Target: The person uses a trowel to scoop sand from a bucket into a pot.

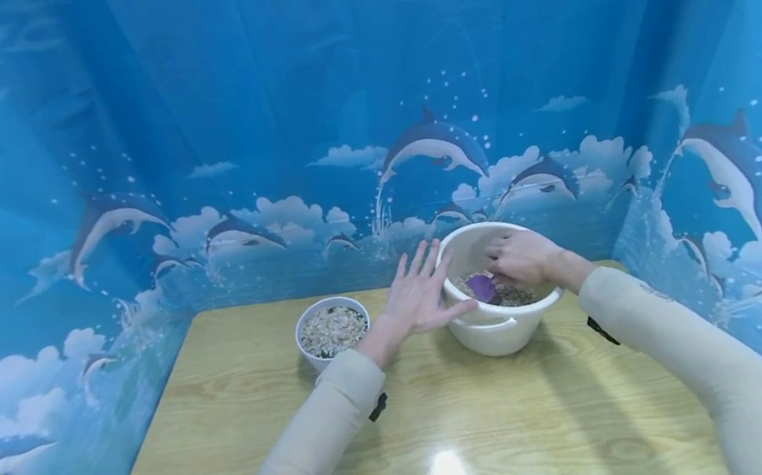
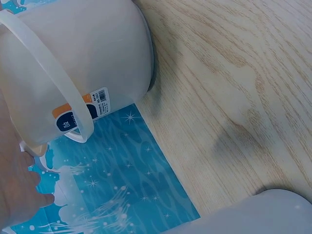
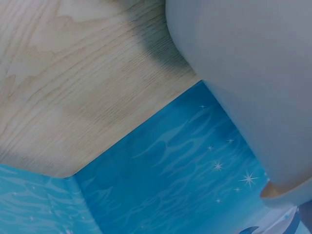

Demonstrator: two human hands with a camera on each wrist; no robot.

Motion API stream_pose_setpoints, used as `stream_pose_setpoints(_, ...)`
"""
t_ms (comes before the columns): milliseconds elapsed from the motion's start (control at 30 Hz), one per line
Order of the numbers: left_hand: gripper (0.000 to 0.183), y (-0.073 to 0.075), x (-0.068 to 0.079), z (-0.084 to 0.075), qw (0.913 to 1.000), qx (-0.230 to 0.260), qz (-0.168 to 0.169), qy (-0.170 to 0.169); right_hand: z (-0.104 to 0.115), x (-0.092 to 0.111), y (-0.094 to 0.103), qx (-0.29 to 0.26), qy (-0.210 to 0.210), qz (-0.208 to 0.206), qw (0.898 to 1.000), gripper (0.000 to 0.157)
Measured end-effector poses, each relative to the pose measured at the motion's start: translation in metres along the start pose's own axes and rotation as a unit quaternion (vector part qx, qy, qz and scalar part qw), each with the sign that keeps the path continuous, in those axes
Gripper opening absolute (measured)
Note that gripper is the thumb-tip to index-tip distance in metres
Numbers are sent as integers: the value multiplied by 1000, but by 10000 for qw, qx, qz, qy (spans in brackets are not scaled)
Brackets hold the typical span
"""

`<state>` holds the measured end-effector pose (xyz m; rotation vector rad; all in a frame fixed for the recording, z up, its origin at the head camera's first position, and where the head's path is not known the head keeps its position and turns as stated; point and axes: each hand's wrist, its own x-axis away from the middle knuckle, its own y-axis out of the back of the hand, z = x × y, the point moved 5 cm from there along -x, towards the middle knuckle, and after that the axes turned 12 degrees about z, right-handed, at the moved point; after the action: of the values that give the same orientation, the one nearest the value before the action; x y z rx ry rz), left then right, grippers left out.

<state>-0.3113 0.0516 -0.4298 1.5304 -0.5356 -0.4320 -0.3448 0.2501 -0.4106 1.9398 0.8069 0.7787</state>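
At one o'clock on the wood-grained table (image 1: 481, 411) stands a smooth white plastic bucket (image 1: 496, 342), round and tapering, with its curved handle (image 2: 53, 66) hanging down the near side at six o'clock. A coarse, flaky mix of pale and brown grains (image 1: 519, 298) covers its inside. The right hand (image 1: 523, 256) reaches in from three o'clock, fingers curled round a thin purple scoop (image 1: 481, 288) whose flat blade shows against the grains. The left hand (image 1: 419, 296) is spread wide, fingers straight, at the bucket's nine o'clock rim; whether it touches cannot be told. At eleven o'clock a small round white bowl (image 1: 305, 357) holds similar flaky grains. Behind, a creased blue curtain (image 1: 297, 69) bears printed dolphins.
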Motion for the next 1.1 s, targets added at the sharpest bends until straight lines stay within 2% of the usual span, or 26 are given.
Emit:
stream_pose_setpoints(167, 107, 0, 0, -1, 10000, 29, 15, -10, 4, 4, 4, -62, -9, -146, 9999, 24)
stream_pose_setpoints(533, 107, 2, 2, -1, 10000, 44, 22, -21, 4, 8, 9, -667, -322, -282, 9969, 21)
stream_pose_setpoints(733, 107, 2, 2, -1, 10000, 58, 33, -41, 1, 13, 12, -673, -453, -262, 9964, 21)
stream_pose_setpoints(1100, 106, 2, 2, -1, 10000, 43, 9, -22, 0, 22, 16, -667, -418, -765, 9940, 23)
